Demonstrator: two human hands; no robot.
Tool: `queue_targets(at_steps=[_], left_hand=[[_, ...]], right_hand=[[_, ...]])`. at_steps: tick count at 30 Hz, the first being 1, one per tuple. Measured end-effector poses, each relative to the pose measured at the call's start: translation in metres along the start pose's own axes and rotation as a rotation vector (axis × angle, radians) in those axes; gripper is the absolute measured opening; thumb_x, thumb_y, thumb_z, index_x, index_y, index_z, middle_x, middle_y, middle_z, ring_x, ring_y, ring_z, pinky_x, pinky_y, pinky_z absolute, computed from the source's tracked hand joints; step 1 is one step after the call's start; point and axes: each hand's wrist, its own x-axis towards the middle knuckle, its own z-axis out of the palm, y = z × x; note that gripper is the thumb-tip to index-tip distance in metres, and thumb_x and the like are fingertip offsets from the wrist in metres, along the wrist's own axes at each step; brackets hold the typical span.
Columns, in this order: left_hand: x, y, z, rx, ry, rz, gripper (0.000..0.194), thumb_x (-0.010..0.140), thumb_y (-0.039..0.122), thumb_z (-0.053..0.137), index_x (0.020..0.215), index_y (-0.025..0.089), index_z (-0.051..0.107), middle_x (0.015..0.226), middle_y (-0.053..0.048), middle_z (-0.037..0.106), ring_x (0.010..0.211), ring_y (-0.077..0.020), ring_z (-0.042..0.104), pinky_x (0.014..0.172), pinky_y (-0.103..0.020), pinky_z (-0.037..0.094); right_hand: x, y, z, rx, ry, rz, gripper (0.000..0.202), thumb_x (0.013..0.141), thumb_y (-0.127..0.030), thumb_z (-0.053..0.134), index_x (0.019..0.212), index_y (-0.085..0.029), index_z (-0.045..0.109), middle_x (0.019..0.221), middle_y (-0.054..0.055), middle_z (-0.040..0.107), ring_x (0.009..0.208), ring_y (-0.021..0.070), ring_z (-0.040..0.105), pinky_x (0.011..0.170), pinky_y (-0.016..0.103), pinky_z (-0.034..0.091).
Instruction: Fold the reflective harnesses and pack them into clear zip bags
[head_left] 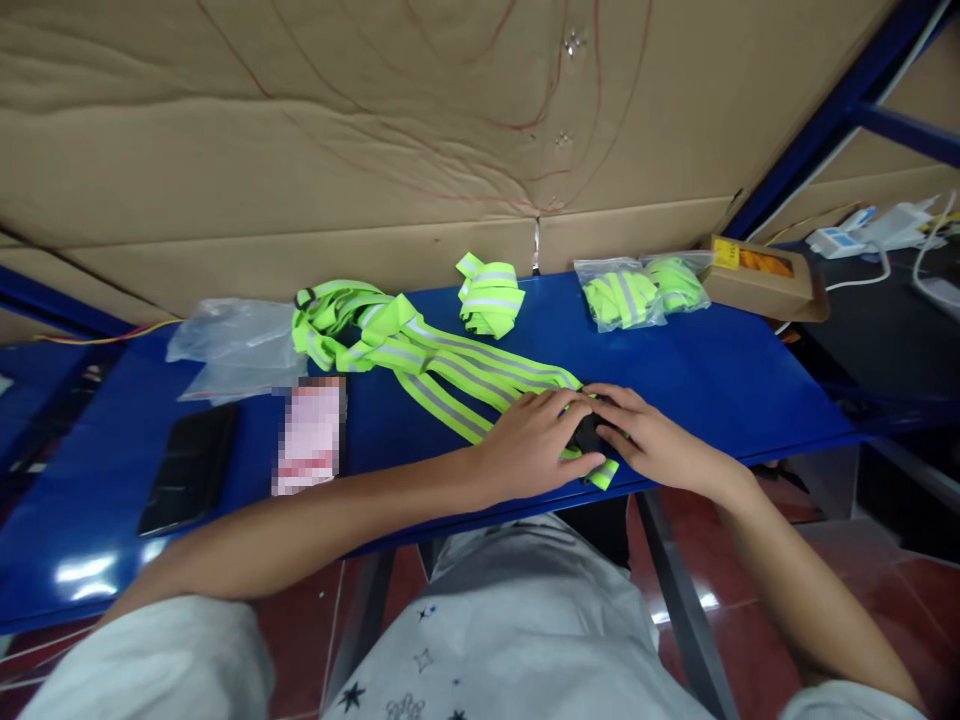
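Note:
Neon-green straps with grey reflective stripes [457, 375] run across the blue table from a tangled heap on the left to both hands. My left hand [536, 445] lies over the strap ends, its fingers curled against a black piece [587, 434]. From the right, my right hand [649, 435] presses its fingers on the same black piece. The two hands meet at their fingertips. A short green strap end [602, 474] sticks out below them near the table's front edge.
Behind are a folded green bundle [491, 297], bagged green straps [622, 298] and a cardboard box [765, 280]. At left lie clear plastic bags [232, 345], a black flat object [189, 468] and a blurred pink item [309, 435]. A cardboard wall [375, 150] stands behind the table [720, 390].

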Motion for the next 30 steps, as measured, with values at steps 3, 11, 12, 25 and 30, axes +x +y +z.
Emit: queue_targets(at_steps=[3,11,12,25,30], left_hand=[[0.002,0.000,0.000,0.036,-0.114,-0.047,0.035,0.101,0.039,0.064,0.122,0.011,0.061,0.125,-0.016,0.070,0.119,-0.0336,0.067,0.104,-0.049,0.053],[-0.020,-0.017,-0.018,-0.081,-0.166,-0.170,0.020,0.099,0.028,0.066,0.115,0.016,0.060,0.122,-0.010,0.072,0.118,-0.0297,0.068,0.104,-0.048,0.053],[-0.022,-0.018,-0.019,-0.068,-0.149,-0.201,0.024,0.097,0.031,0.069,0.114,0.016,0.060,0.122,-0.011,0.072,0.117,-0.0304,0.068,0.103,-0.048,0.053],[-0.031,-0.012,-0.053,0.253,-0.216,-0.241,0.020,0.094,0.031,0.070,0.105,0.014,0.071,0.109,-0.009,0.076,0.103,-0.0314,0.074,0.091,-0.046,0.059],[-0.040,-0.006,-0.065,0.229,-0.148,-0.275,0.019,0.095,0.026,0.064,0.104,0.013,0.074,0.108,-0.011,0.078,0.101,-0.0315,0.076,0.088,-0.044,0.060]], right_hand=[[-0.006,-0.007,-0.002,-0.009,-0.074,-0.019,0.058,0.105,-0.016,0.044,0.161,-0.030,0.044,0.166,0.009,0.044,0.154,0.0262,0.042,0.124,0.052,0.043],[0.015,-0.010,0.012,-0.067,-0.067,-0.062,0.069,0.096,-0.034,0.073,0.159,-0.023,0.044,0.152,0.016,0.054,0.141,0.0348,0.053,0.113,0.055,0.049],[0.023,-0.013,0.016,-0.063,-0.072,-0.066,0.070,0.095,-0.036,0.075,0.156,-0.021,0.047,0.146,0.017,0.056,0.135,0.0343,0.058,0.110,0.052,0.052],[0.047,-0.057,0.021,-0.383,0.105,-0.161,0.053,0.093,-0.055,0.075,0.125,-0.015,0.061,0.117,0.012,0.067,0.103,0.0305,0.070,0.085,0.042,0.051],[0.035,-0.058,0.000,-0.441,0.174,-0.126,0.050,0.094,-0.057,0.071,0.119,-0.015,0.062,0.114,0.015,0.068,0.100,0.0333,0.069,0.084,0.045,0.054]])
